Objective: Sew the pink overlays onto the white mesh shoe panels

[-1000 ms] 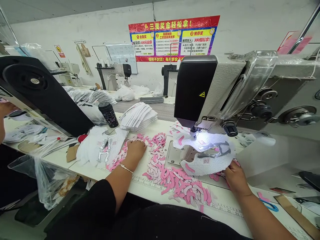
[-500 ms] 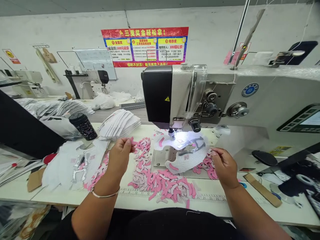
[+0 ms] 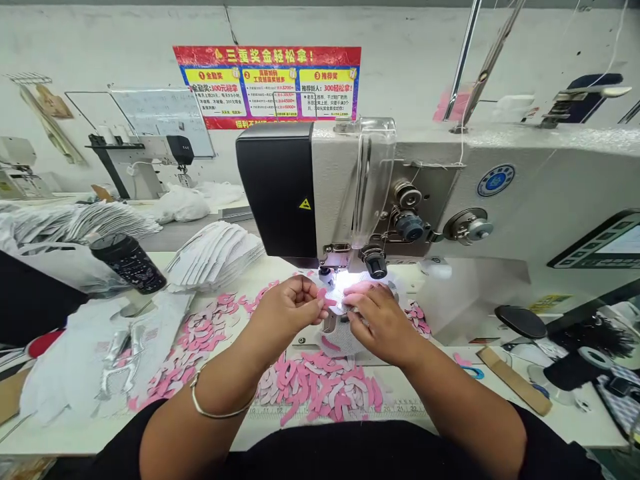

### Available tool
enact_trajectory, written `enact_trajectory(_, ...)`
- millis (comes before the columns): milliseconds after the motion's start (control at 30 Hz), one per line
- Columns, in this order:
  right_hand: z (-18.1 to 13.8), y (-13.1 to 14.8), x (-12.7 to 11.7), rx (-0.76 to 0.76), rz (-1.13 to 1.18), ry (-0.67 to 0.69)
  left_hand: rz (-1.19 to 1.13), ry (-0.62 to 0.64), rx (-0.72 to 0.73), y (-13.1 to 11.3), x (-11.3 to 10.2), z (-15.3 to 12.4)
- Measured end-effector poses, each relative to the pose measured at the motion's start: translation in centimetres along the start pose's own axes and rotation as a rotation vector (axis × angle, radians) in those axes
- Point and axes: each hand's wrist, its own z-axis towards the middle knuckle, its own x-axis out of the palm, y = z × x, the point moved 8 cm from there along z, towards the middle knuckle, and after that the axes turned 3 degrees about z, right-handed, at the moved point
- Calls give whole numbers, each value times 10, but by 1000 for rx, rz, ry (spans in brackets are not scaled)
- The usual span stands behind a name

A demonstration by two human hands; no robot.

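My left hand (image 3: 290, 310) pinches a small pink strip (image 3: 326, 301) between finger and thumb, close under the needle. My right hand (image 3: 381, 321) sits beside it, its fingers gripping a white mesh shoe upper (image 3: 340, 339), which lies on the machine bed and is largely hidden by both hands. Above them is the presser foot and needle (image 3: 326, 275) of a white sewing machine (image 3: 350, 187), lit by its lamp. A heap of pink and grey cut strips (image 3: 320, 383) lies below my wrists, and more pink strips (image 3: 197, 333) spread to the left.
White fabric pieces with silver appliqués (image 3: 117, 363) lie at the left, behind them a stack of white mesh uppers (image 3: 215, 257) and a black bottle (image 3: 129, 263). A ruler scale (image 3: 340, 408) runs along the table's front edge. A cardboard strip (image 3: 514, 381) lies at the right.
My hands have come in from either side and meet under the needle, with the left now holding a pink strip. The view has swung left and the machine appears more central.
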Motion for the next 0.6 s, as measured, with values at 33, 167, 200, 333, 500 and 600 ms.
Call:
enact_trajectory(33,-1,0,2,-7,12,-13,45,8,-12,3,0,3)
enact_trajectory(167,-4,-2,4,-19,12,-101,236,51,-22,8,-2,15)
enact_trajectory(200,-5,-2,4,-21,11,-114,291,44,-25,8,-3,18)
enact_trajectory(333,-7,-5,7,-26,23,-125,478,13,-48,6,-7,26)
enact_trajectory(500,-11,-7,9,-28,30,-124,522,8,-54,6,-6,29)
enact_trajectory(600,-11,-5,9,-48,-4,-132,542,3,-12,4,-5,30)
